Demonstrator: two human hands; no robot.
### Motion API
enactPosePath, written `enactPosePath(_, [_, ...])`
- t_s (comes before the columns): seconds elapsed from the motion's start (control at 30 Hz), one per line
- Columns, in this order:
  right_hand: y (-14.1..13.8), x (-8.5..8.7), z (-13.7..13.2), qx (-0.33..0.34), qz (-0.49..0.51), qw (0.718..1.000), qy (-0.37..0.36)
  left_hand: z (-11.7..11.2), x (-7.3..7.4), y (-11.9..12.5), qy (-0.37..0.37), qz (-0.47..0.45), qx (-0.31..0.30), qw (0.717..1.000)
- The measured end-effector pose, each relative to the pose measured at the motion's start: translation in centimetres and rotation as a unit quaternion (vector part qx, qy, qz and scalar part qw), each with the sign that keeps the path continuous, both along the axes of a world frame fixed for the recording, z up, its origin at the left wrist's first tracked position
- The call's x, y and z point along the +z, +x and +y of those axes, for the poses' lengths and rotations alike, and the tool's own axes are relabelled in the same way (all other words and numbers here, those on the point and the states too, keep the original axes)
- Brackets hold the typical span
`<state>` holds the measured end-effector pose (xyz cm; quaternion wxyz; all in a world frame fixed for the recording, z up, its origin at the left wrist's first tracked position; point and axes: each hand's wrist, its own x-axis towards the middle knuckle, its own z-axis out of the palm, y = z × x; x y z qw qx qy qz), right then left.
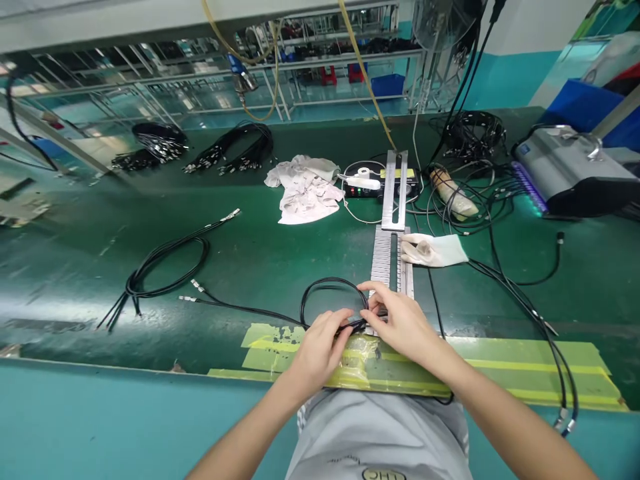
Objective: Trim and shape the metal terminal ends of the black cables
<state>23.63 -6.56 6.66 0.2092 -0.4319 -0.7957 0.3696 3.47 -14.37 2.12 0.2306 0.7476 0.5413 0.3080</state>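
Observation:
A black cable (327,280) with metal connectors at its left end is bent into a loop at the front of the green bench. My left hand (320,343) pinches the bottom of that loop between thumb and fingers. On its right side, my right hand (397,320) is closed around the same cable; its fingertips partly hide the crossing strands. Beneath the right hand lies a slotted metal plate (383,257), with a glove (434,251) resting over its right edge. Another tied cable bundle (150,270) lies to the left.
Yellow tape (530,363) covers the front edge. Behind are a crumpled cloth (307,187), a black control box (360,190) and a grey machine (575,167) with a violet light. Loose cables (537,313) hang over the edge at right. Cable bundles (240,147) lie along the back.

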Motion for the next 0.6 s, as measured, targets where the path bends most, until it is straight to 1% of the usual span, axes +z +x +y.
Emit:
enactPosePath(0.07, [0.1, -0.4, 0.0, -0.011, 0.039, 0.999, -0.026, -0.2, 0.2, -0.2, -0.009, -0.008, 0.008, 1.0])
enactPosePath(0.13, [0.3, -0.8, -0.2, -0.011, 0.057, 0.998, -0.031, -0.2, 0.5, -0.2, -0.017, -0.013, 0.015, 1.0])
enactPosePath(0.23, [0.5, -0.9, -0.6, 0.015, 0.063, 0.998, -0.007, 0.1, 1.1, 0.2, -0.045, -0.035, 0.018, 0.998])
enactPosePath(0.33, [1.1, -0.8, -0.8, 0.048, 0.055, 0.997, 0.021, 0.5, 1.7, 0.6, -0.088, -0.075, 0.01, 0.993])
enactPosePath(0.4, [2.1, -0.8, -0.7, 0.053, 0.031, 0.997, 0.047, 0.7, 2.0, 0.7, -0.106, -0.1, 0.014, 0.989])
enactPosePath(0.47, [3.5, -0.8, -0.7, 0.043, -0.005, 0.997, 0.064, 0.7, 2.2, 0.5, -0.109, -0.116, 0.023, 0.987])
enactPosePath(0.53, [4.9, -0.9, -0.7, 0.029, -0.023, 0.998, 0.047, 0.8, 2.1, 0.2, -0.105, -0.124, 0.024, 0.986])
enactPosePath(0.6, [5.9, -1.0, -0.9, 0.022, -0.009, 1.0, 0.001, 0.9, 2.0, 0.1, -0.105, -0.127, 0.007, 0.986])
